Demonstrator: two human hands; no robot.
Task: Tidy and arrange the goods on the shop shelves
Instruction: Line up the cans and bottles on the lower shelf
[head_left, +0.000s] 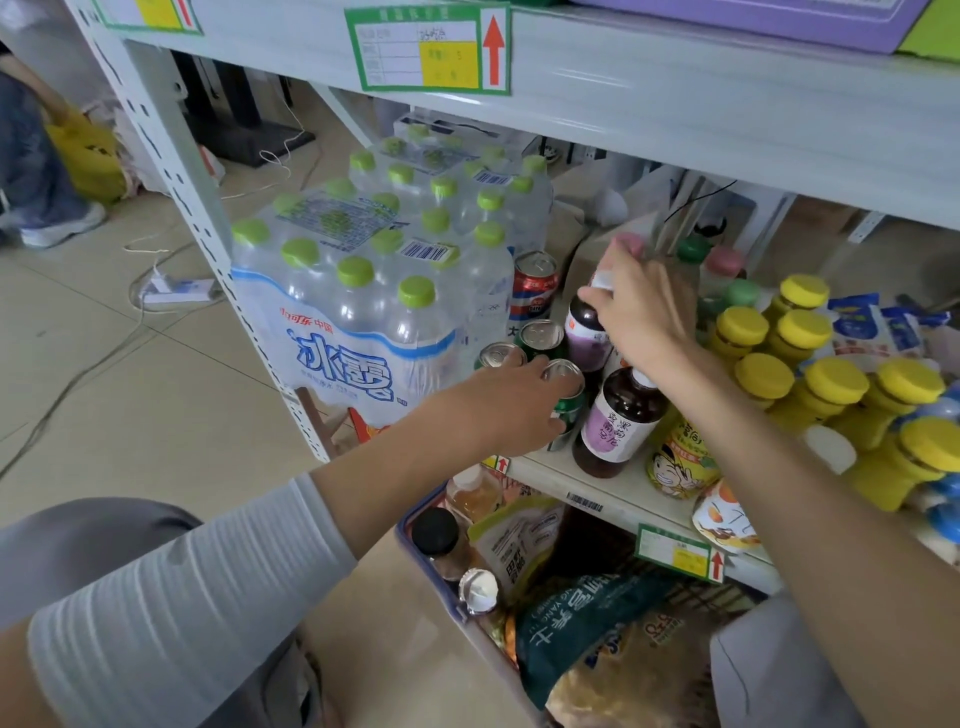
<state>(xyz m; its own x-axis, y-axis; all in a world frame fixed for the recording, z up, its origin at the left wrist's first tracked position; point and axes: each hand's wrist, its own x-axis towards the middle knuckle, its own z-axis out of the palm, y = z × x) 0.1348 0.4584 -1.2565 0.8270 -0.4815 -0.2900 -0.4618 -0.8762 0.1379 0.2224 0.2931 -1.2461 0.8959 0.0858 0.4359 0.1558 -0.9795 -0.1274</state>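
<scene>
The left hand wraps fingers and thumb round a green drink can at the front edge of the shelf, just beside two more green cans. The right hand reaches further back and curls round the white-capped neck of a dark juice bottle with a purple label. A matching bottle stands in front of it. Both hands are clamped on goods, near each other but apart.

The can looks rigid and smooth and, if full, fairly heavy. A grip round its wall seems surest, though a hard squeeze could dent the thin side. I cannot tell whether the bottle is plastic or glass. Held by the neck alone it may swing, so the body is probably the safer hold.

A shrink-wrapped pack of water bottles sits to the left and yellow-capped bottles stand to the right.
</scene>
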